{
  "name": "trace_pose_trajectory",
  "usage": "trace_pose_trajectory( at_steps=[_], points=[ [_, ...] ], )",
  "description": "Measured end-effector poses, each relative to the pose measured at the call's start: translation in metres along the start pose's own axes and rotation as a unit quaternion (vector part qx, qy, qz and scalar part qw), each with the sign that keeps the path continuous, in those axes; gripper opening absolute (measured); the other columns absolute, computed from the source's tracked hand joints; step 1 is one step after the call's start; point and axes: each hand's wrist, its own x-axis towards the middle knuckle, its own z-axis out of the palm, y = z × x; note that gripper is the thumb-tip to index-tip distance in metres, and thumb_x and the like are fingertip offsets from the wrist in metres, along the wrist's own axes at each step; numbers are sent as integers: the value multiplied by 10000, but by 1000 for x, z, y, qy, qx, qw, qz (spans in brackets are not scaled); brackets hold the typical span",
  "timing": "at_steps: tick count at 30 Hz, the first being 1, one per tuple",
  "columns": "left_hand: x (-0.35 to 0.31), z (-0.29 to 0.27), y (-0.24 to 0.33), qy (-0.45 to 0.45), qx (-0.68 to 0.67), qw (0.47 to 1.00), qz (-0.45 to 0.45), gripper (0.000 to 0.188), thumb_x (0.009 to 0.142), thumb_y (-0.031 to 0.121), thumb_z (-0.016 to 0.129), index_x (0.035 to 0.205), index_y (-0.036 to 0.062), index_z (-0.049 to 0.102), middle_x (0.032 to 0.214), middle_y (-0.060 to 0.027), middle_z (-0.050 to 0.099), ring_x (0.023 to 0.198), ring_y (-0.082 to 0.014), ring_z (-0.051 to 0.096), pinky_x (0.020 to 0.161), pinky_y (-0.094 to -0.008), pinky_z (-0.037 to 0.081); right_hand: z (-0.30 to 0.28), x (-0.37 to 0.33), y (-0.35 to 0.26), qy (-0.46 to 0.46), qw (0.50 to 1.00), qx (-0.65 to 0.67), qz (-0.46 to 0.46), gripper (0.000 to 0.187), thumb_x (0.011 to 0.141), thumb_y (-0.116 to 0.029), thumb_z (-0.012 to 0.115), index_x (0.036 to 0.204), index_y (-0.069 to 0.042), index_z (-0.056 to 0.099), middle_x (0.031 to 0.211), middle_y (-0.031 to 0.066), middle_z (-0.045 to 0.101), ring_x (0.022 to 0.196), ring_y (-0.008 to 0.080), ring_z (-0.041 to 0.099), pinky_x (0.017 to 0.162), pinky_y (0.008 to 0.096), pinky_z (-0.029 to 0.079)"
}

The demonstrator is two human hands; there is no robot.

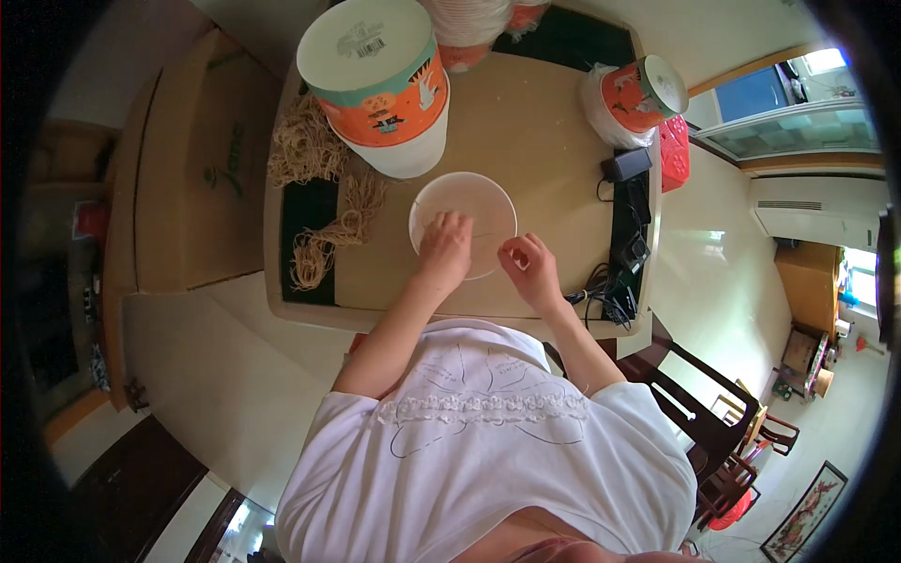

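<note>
We note both bare hands working at a white paper tub (483,199), which sits mouth-up on a brown cardboard sheet (535,122) over a table, near the edge closest to the wearer. Left hand (446,246): over the tub's mouth, fingers bent downward; we cannot tell whether they grasp anything or touch the inner wall. Right hand (528,268): beside the tub's right rim, thumb and forefinger curled toward each other; we cannot tell whether anything is pinched between them.

Surroundings: beyond the tub and to its left we record a base-up stack of large tubs (380,103), the uppermost printed orange and green. Loose tan twine (305,141) lies left of that stack and trails toward the wearer. At the far right, a smaller orange printed tub (633,98) lies tilted in clear plastic. Black cables (601,293) and a black power adapter (627,165) lie along the right edge.
</note>
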Motion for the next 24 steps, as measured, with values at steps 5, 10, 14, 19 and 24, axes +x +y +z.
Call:
trace_pose_trajectory(
  at_steps=[5,10,14,19,24],
  points=[
    [8,13,12,-111,-241,963,43,299,763,103,698,1038,44,597,1171,-156,587,1112,-301,564,918,-403,475,-3,16,0,11,998,57,35,100,804,-100,695,887,-49,673,755,97,562,654,180,547,605,299,457],
    [13,17,17,-176,-351,916,-80,246,783,168,683,989,53,612,1076,-148,614,1043,-302,588,840,-396,495,-12,38,12,-5,999,32,24,97,803,-121,688,867,-49,687,749,89,564,671,183,552,618,302,456],
    [12,29,17,-1,-336,941,28,206,779,203,681,918,60,632,978,-144,621,947,-321,597,799,-420,502,-18,43,7,-36,999,15,35,97,800,-118,680,863,-45,687,761,89,579,680,187,557,626,301,458],
    [18,25,22,-2,-270,962,49,195,773,187,678,903,51,627,928,-133,608,911,-318,596,776,-416,503,-21,39,8,-45,995,68,53,79,807,-77,674,847,-17,640,773,50,583,686,119,541,626,260,451],
    [19,29,20,-14,-276,959,68,171,775,172,677,825,37,584,861,-134,615,821,-309,620,718,-418,509,-25,29,12,-53,987,123,87,59,818,-32,654,825,-16,597,774,5,569,697,60,514,620,222,436]
  ],
)
